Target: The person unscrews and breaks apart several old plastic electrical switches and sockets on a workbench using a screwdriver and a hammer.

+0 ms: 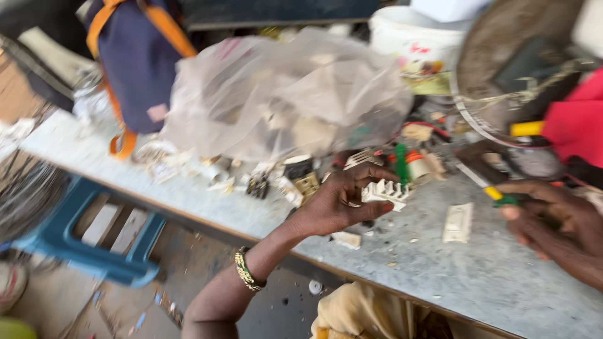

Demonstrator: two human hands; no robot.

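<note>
My left hand (342,202) is held above the grey tabletop (477,276), gripping a small white ribbed plastic part (384,192) between thumb and fingers. A beaded bracelet (246,271) is on that wrist. My right hand (556,220) is at the right edge, closed around a screwdriver with a yellow and green handle (499,196), its shaft pointing up left. The picture is blurred by motion.
A large clear plastic bag (282,94) full of parts lies at the back. A navy bag with orange straps (135,56) and a white bucket (414,44) stand behind it. Small electrical parts (295,179) and a white plate (458,223) lie around. A blue stool (81,238) stands below.
</note>
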